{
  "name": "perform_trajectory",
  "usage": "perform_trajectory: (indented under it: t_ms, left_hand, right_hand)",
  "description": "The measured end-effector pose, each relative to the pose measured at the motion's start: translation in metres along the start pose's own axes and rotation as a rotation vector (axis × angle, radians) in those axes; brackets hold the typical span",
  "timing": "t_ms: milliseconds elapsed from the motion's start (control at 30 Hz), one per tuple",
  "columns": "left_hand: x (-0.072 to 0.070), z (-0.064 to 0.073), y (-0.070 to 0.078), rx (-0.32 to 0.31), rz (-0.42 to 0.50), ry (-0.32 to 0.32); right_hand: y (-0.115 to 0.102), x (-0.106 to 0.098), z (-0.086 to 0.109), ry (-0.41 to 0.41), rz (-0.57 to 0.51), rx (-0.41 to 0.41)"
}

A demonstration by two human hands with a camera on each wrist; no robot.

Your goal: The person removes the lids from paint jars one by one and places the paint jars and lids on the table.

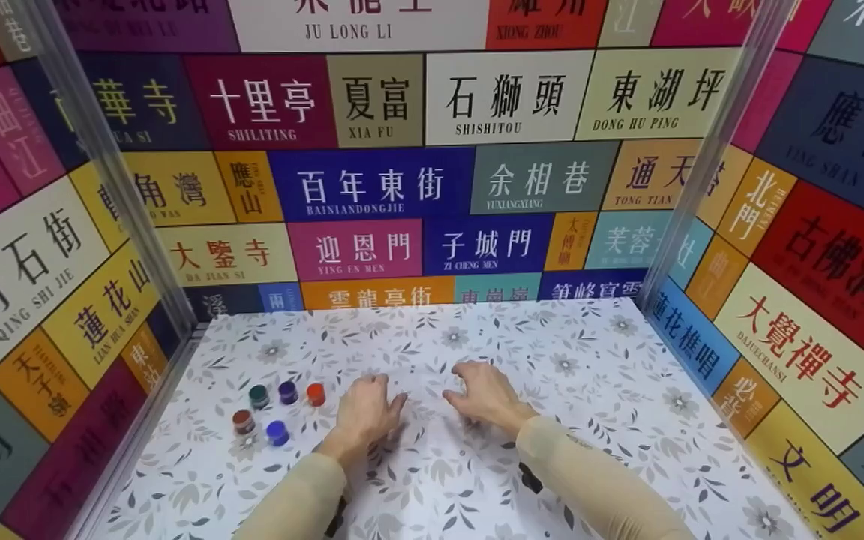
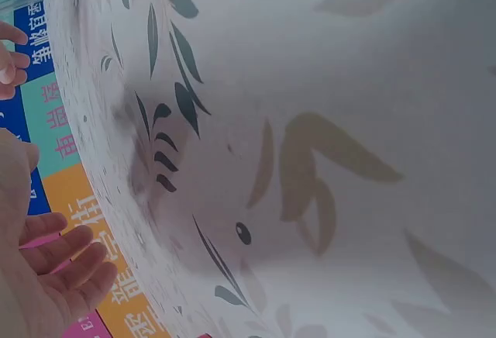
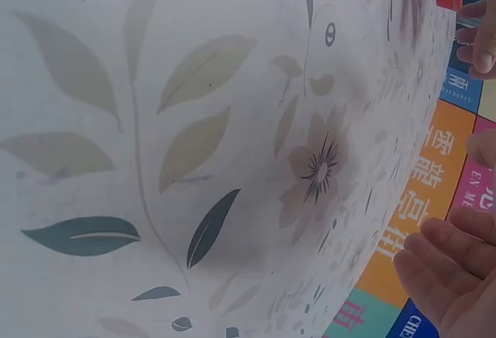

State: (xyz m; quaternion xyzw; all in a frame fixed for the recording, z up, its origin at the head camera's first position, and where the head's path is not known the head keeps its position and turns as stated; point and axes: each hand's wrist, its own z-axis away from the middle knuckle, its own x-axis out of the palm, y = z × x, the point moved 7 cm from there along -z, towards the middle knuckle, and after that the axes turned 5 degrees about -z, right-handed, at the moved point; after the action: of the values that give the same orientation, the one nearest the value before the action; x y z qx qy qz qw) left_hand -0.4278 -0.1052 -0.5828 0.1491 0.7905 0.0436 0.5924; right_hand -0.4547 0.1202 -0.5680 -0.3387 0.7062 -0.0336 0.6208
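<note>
My left hand (image 1: 367, 411) is held low over the patterned tabletop, fingers relaxed, with nothing in it. To its left stand several small paint jars: an orange-red jar (image 1: 316, 394) closest to the hand, a purple jar (image 1: 287, 392), a dark green jar (image 1: 259, 397), a brown jar (image 1: 243, 421) and a blue jar (image 1: 277, 433). My right hand (image 1: 488, 396) hovers at the middle of the table, loosely bent and holding nothing. Each wrist view shows slack fingers, those of the left hand (image 2: 58, 268) and of the right hand (image 3: 449, 268).
The tabletop (image 1: 432, 480) has a white covering printed with grey leaves and flowers. Panels of coloured signs enclose it: a back wall (image 1: 372, 180), a left wall (image 1: 19, 270) and a right wall (image 1: 814, 300). A clear strip (image 1: 124, 180) runs up the left corner.
</note>
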Motion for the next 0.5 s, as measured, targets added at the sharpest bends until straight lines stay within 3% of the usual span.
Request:
perform_trajectory:
  t_ms: [200, 500]
  left_hand:
    - [-0.007, 0.002, -0.009, 0.008, 0.016, 0.049]
    - [-0.005, 0.005, -0.026, -0.044, -0.015, 0.033]
  right_hand:
    - [-0.003, 0.002, -0.001, -0.017, -0.037, 0.020]
    - [-0.009, 0.004, -0.002, -0.010, -0.011, -0.033]
